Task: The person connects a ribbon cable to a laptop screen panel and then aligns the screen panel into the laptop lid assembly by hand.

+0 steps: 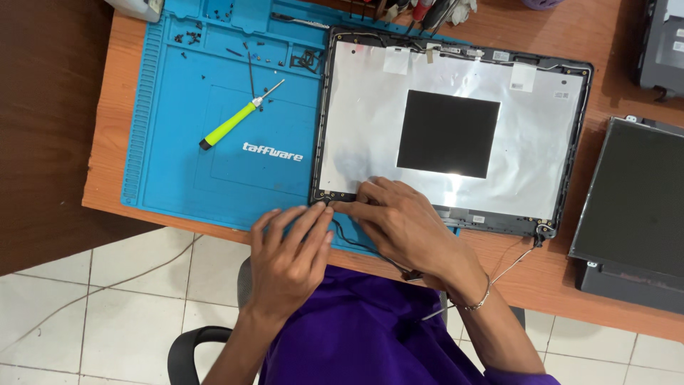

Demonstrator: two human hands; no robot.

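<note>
Left hand [288,253] spread flat over mat [178,128] edge, fingertips at lid [370,107] corner, gripping nothing, probably steadying a thin black cable [356,242] there. Right hand [399,221] pinched narrow on that same near-left corner, seemingly on the cable end; hidden under fingers. Lid laid inside-up on worktop [613,43], foil backing exposed for access. Screwdriver [239,117] parked on mat with loose screws [214,14] in trays. Screen panel [634,199] set aside, far right.
</note>
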